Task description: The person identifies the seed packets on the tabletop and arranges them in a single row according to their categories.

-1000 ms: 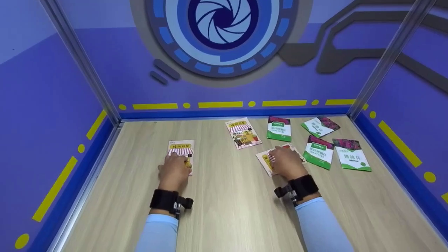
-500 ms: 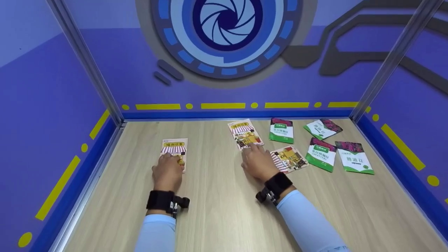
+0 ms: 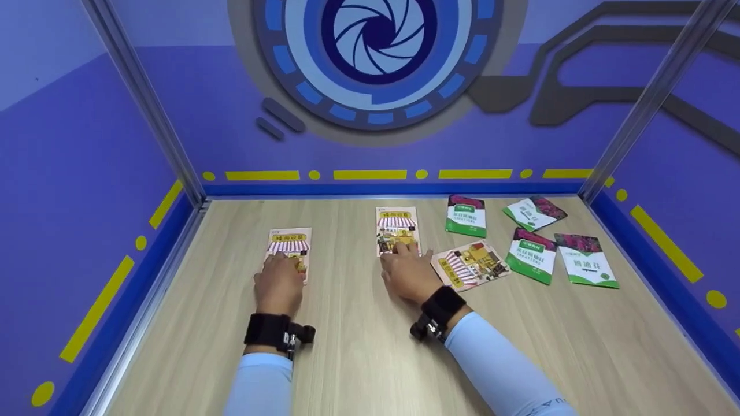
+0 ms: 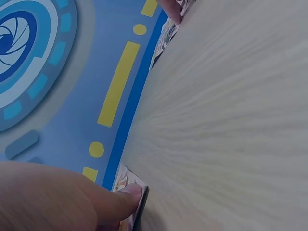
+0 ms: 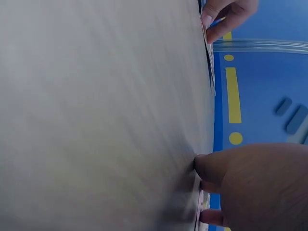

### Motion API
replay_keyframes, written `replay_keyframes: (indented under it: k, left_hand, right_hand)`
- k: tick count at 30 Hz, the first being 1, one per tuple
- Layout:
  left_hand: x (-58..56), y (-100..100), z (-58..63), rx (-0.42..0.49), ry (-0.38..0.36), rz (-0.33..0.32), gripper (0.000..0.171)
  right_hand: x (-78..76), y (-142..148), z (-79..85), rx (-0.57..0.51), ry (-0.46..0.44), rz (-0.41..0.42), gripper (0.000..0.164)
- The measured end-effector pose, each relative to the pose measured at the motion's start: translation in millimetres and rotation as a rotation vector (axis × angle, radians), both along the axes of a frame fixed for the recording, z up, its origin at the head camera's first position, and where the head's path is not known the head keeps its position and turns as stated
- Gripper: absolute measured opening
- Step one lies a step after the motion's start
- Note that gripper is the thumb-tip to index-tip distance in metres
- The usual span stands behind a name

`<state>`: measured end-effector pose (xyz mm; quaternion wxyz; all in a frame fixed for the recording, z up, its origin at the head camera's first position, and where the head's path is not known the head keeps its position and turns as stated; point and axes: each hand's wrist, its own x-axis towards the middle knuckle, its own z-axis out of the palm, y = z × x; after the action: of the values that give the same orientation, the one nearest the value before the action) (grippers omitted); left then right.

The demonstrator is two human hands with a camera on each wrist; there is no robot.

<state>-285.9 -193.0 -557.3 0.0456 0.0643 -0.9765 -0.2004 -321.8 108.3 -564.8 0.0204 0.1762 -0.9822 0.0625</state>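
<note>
In the head view, my left hand (image 3: 279,283) is over the lower part of a seed packet (image 3: 289,242) with a striped awning picture. In the left wrist view its thumb and fingers pinch the near edge of this packet (image 4: 140,204), which is tilted slightly up. My right hand (image 3: 409,275) rests its fingertips on the lower end of a second awning seed packet (image 3: 396,225), which lies straight. The right wrist view shows these fingers spread along the packet edge (image 5: 200,204). Just right of that hand, a third awning packet (image 3: 471,264) lies turned sideways.
Several green-and-white seed packets with flower pictures lie at the back right: one upright packet (image 3: 466,216), a slanted packet (image 3: 533,212), another packet (image 3: 530,255) and the rightmost packet (image 3: 586,261). Blue walls (image 3: 370,156) enclose the wooden table (image 3: 358,346) on three sides.
My right hand has left the sideways awning packet and moved left to the middle awning packet, which has turned from slanted to straight. My left hand stays on its packet, which shifted slightly.
</note>
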Motion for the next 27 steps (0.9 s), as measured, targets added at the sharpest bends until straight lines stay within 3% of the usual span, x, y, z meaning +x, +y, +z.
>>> replay_keyframes:
  k: [10, 19, 22, 27]
  left_hand:
    - [-0.9, -6.0, -0.5, -0.010, 0.015, 0.009, 0.023]
    - [-2.7, -5.5, -3.8, -0.044, 0.020, -0.014, 0.030]
    - [-3.2, -4.7, -5.2, -0.051, 0.015, -0.018, 0.033]
    - [-4.4, -4.1, -6.9, -0.037, 0.028, -0.014, 0.035]
  right_hand:
    - [7.4, -12.0, 2.6, -0.025, -0.072, 0.104, 0.046]
    - [21.5, -21.5, 3.5, -0.082, -0.045, 0.235, 0.043]
    - [23.3, -20.5, 4.5, -0.094, -0.015, 0.237, 0.049]
    - [23.2, -15.9, 2.6, -0.079, -0.021, 0.162, 0.060]
